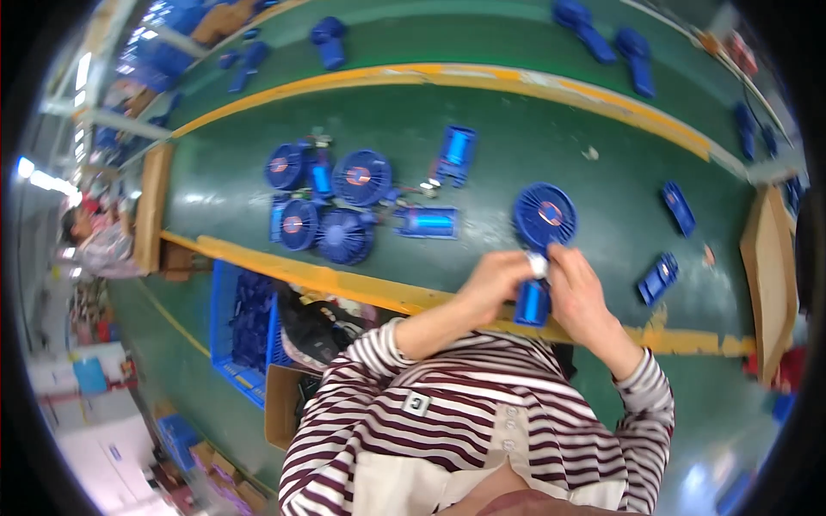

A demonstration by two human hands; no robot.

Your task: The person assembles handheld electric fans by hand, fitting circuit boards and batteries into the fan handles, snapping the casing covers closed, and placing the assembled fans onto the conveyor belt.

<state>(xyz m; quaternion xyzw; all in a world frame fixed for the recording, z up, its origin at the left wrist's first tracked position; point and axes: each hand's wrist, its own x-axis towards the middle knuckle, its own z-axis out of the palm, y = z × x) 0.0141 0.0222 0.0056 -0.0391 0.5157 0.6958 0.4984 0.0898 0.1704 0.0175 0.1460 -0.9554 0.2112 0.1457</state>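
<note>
A blue handheld fan (545, 215) lies at the table's near edge, its round head pointing away from me and its handle, with a shiny blue cylinder inside, toward me. My left hand (495, 282) is closed at the neck from the left; something small and white shows at its fingertips, too blurred to name. From the right, my right hand (580, 297) grips the neck and upper handle, fingers bent. To the left lie several fan assemblies, among them a fan head (361, 178), an open handle (428, 223) with a blue cylinder, and another open handle (456, 155).
Two blue handle shells (679, 208) (659, 278) rest right of my hands. Beyond a yellow-edged divider, a green belt (482, 43) carries more blue fans. Cardboard pieces (768, 275) stand at the table's ends. A blue crate (225, 314) sits below left; another person (103, 241) is far left.
</note>
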